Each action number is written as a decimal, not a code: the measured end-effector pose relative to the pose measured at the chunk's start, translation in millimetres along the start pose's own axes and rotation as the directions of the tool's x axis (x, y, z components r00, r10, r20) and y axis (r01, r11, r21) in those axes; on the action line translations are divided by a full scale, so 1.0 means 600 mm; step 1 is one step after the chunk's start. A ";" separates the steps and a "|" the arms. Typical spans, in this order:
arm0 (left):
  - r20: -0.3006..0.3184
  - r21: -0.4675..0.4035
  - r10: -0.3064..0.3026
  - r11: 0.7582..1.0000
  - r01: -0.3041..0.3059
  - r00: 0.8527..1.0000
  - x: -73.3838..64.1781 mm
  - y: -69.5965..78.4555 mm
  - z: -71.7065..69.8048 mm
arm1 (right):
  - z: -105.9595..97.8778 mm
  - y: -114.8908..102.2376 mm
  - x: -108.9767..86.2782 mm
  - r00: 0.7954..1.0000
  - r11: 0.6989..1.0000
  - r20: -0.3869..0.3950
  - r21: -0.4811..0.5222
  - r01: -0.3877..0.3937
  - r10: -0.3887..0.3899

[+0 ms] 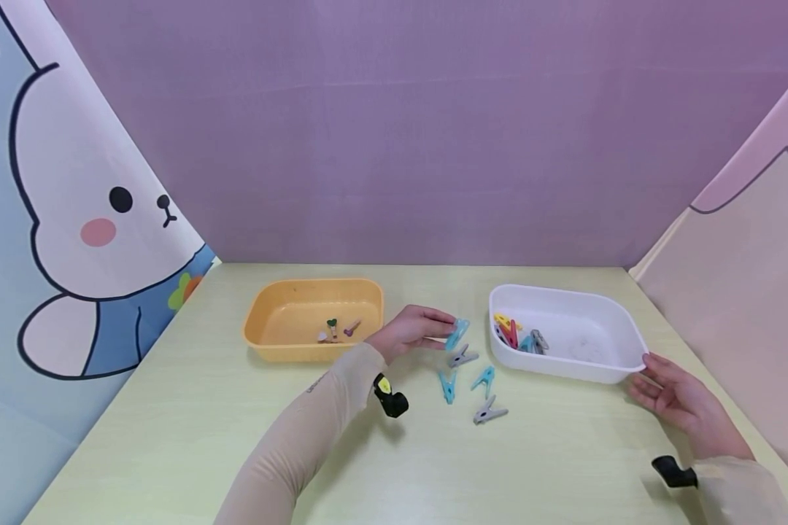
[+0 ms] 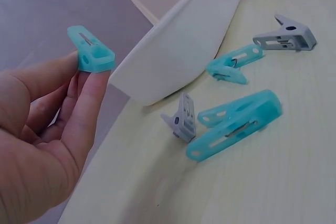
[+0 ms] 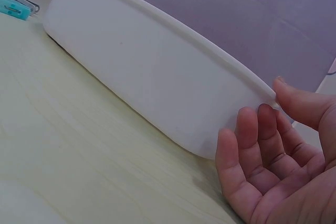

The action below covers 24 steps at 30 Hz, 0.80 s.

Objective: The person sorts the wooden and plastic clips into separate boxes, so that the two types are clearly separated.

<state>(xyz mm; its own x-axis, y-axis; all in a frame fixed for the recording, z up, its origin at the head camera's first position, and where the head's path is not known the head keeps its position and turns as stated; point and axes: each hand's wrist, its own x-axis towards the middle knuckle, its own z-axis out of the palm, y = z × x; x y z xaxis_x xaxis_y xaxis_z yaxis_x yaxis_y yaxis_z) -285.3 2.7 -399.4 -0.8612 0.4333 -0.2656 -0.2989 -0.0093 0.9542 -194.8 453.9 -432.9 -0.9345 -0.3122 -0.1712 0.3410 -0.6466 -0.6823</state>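
Down on the near tabletop [image 1: 466, 474] lies a grey clothespin [image 1: 483, 414], two loose turquoise clothespins [image 1: 448, 390] just past it, and out to the right the right hand [image 1: 683, 399] grips a white tray [image 1: 558, 366] by its corner rim. Next, a second grey clothespin [image 1: 460, 359], and just beyond, the left hand [image 1: 410, 332] pinches a raised turquoise clothespin [image 1: 457, 334], right between the white tray and an orange tray [image 1: 302, 353]!

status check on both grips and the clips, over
Left grip pinches teal clip. Right grip holds white tub by its rim. Four more clips loose on table. Nothing seen blocking.
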 end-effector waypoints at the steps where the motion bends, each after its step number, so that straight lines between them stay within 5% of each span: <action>1: -0.005 -0.012 -0.001 1.000 0.000 1.000 0.001 -0.001 0.001 | 0.000 0.000 0.000 1.000 1.000 0.001 0.001 -0.001 0.001; 24: -0.115 -0.172 -0.017 0.985 -0.003 0.993 0.007 -0.005 0.050 | -0.013 0.000 0.004 1.000 1.000 0.002 -0.019 0.004 -0.004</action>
<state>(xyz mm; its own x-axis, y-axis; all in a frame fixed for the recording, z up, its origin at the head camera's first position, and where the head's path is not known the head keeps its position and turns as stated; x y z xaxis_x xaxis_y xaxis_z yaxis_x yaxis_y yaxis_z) -275.6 31.3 -399.4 -0.8974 0.3271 -0.2962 -0.3629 -0.1650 0.9171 -197.9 458.3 -439.0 -0.9357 -0.3106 -0.1672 0.3352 -0.6349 -0.6961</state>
